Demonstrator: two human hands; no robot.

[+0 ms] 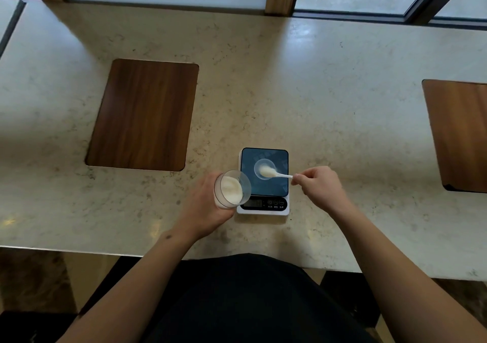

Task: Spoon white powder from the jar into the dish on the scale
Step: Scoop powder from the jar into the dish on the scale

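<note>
A small kitchen scale (274, 187) with a dark blue top and a white frame stands near the counter's front edge. On it sits a clear round dish (260, 163). My right hand (319, 184) pinches the handle of a white spoon (279, 175), whose bowl is over the dish with white powder on it. My left hand (204, 209) grips a clear jar (230, 188) just left of the scale. The jar tilts toward the scale and is partly filled with white powder.
The beige marble counter (290, 92) has a dark wood inset panel (143, 114) at the left and another wood panel (459, 134) at the right edge. Window frames run along the back. The scale's display (254, 203) faces me.
</note>
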